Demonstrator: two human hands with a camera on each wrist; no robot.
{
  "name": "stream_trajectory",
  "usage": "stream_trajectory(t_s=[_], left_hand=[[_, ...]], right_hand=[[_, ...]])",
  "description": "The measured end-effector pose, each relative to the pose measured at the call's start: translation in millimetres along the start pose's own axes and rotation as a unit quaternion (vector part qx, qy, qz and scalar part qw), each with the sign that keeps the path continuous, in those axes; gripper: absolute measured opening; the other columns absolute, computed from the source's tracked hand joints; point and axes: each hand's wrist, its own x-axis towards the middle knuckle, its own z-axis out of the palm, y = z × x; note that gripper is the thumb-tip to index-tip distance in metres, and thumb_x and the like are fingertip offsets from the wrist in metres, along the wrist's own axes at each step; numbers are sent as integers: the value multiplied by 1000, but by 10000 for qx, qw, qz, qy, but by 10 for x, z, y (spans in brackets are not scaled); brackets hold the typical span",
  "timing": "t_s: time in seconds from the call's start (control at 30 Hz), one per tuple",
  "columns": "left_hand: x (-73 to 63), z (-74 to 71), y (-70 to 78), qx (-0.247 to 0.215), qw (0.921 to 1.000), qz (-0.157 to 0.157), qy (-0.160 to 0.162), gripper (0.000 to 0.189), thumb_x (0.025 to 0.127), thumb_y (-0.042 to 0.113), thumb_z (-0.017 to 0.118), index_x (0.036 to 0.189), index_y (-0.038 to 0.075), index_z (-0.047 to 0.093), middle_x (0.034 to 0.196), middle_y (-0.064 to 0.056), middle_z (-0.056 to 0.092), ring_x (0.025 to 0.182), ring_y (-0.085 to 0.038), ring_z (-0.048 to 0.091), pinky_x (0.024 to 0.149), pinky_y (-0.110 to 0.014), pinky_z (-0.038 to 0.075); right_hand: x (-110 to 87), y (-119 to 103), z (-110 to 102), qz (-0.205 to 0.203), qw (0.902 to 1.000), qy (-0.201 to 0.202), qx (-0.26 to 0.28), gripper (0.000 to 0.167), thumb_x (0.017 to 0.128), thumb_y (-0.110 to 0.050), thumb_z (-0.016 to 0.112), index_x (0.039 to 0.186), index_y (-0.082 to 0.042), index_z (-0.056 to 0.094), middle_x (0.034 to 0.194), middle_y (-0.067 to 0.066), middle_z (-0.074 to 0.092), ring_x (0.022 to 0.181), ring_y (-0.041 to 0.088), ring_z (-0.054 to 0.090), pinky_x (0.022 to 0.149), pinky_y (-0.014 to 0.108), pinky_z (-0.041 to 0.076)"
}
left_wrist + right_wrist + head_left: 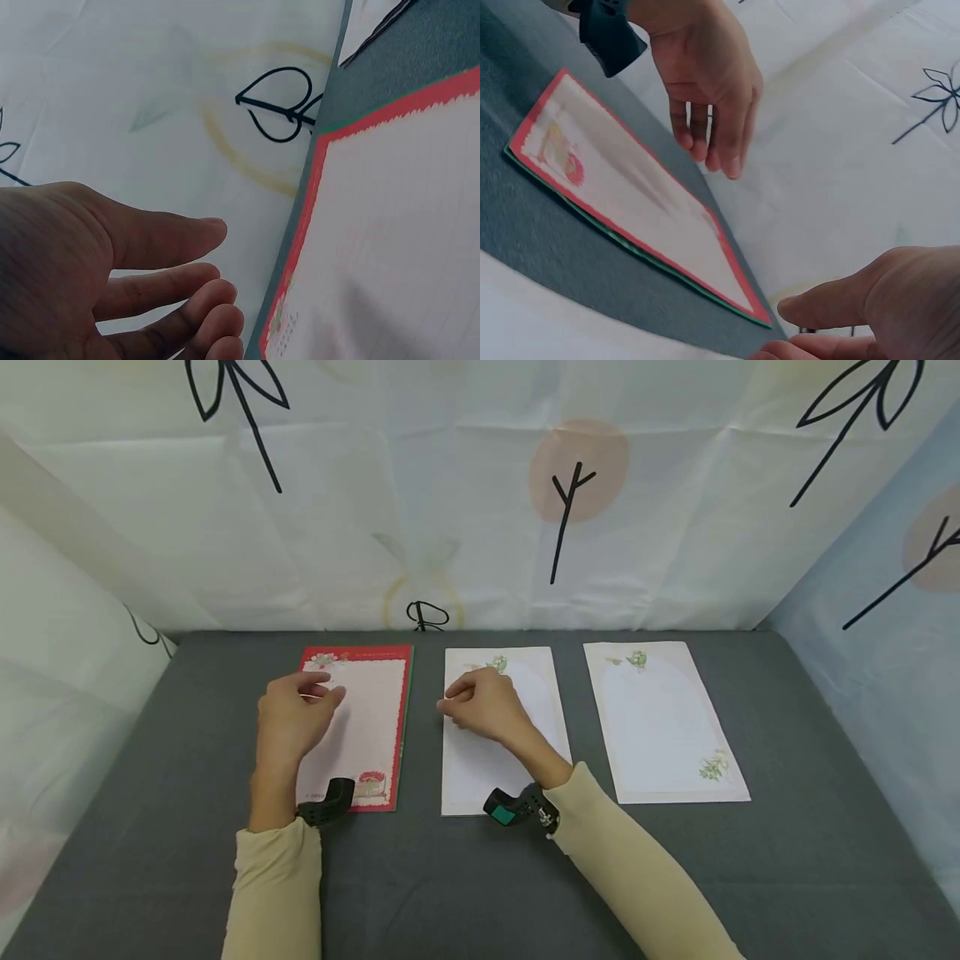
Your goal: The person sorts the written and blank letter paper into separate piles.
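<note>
The left hand [295,717] is held loosely bent, nothing gripped, above the left side of a red-bordered sheet [369,718], whose small print cannot be read. The right hand [483,700], thumb parted from fingers, nothing seen held, is positioned over the middle sheet [480,767], partly hiding it. A third sheet [663,724] is laid farther right on the grey table [810,860].
</note>
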Motion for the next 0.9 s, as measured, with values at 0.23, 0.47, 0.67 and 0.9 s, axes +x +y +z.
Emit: stream_trajectory(t_s=[0.23,0.47,0.67,0.9], left_hand=[[-35,223,159,-162,9983,424,-367,38,96,20,68,126,-3,68,104,-20,70,95,-33,66,74,-40,50],[-55,459,267,-367,9937,657,-826,36,95,18,70,124,-3,69,101,-19,70,93,-32,66,74,-40,52],[-91,602,335,-671,9871,787,-1225,36,95,15,70,125,-4,68,102,-17,69,95,-31,65,77,-39,54],[-122,731,382,-878,9803,766,-1592,37,95,12,70,127,-5,66,104,-16,68,94,-29,64,74,-34,52]], right_hand=[[-134,193,-292,125,9993,333,84,21,91,-18,75,104,-2,76,85,5,75,70,21,72,62,31,53],[-276,366,-596,237,9975,649,-126,22,92,-18,75,106,-2,76,90,10,75,75,30,72,63,33,51],[-374,538,-783,356,9958,816,-215,25,93,-17,75,110,1,74,95,15,74,79,30,70,64,34,53],[-455,688,-899,433,9929,1041,-376,30,94,-16,73,116,5,71,102,18,73,94,31,70,76,40,56]])
